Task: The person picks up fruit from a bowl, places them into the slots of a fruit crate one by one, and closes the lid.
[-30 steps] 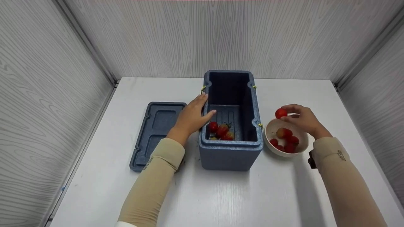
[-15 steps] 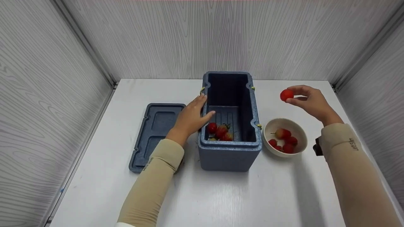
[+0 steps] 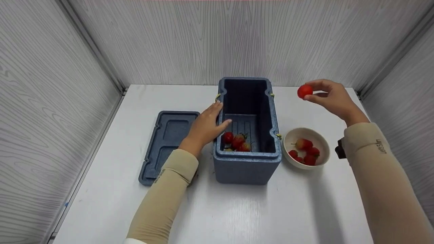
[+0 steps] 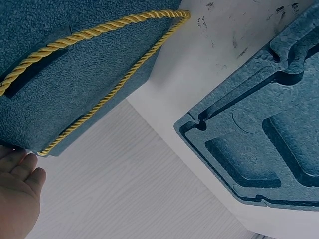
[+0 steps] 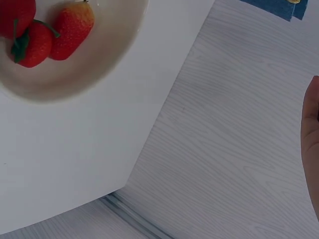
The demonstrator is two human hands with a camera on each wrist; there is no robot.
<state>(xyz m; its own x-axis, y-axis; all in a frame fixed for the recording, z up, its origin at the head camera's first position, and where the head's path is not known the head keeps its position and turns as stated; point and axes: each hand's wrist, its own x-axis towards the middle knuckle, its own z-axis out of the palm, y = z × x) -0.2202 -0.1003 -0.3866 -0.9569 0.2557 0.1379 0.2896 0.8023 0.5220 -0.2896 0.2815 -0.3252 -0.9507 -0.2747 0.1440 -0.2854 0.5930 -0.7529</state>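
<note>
Between the thumb and fingers of my right hand (image 3: pixel 334 98) is a round red fruit (image 3: pixel 305 92), pinched in the air behind the bowl. That cream bowl (image 3: pixel 327 149) stands right of the box and contains several strawberries (image 3: pixel 310 159). My left hand (image 3: pixel 205 125) rests on the left rim of a deep blue foam box (image 3: pixel 247 169), its thumb reaching over the edge. Inside the box, several red fruits (image 3: pixel 239 140) lie at the near end, some of them strawberries. The left wrist view shows the box's side with a yellow rope (image 4: pixel 114 25) and my fingers at its edge.
A blue lid (image 3: pixel 173 130) with recessed panels lies on the white table (image 3: pixel 244 213) left of the box, partly behind my left forearm. Grey wood-grain panels (image 3: pixel 176 40) enclose the table at the back and both sides.
My right hand has risen from over the bowl with the red fruit and moved farther back, shifting slightly left in the last half second. My left hand stays on the box rim.
</note>
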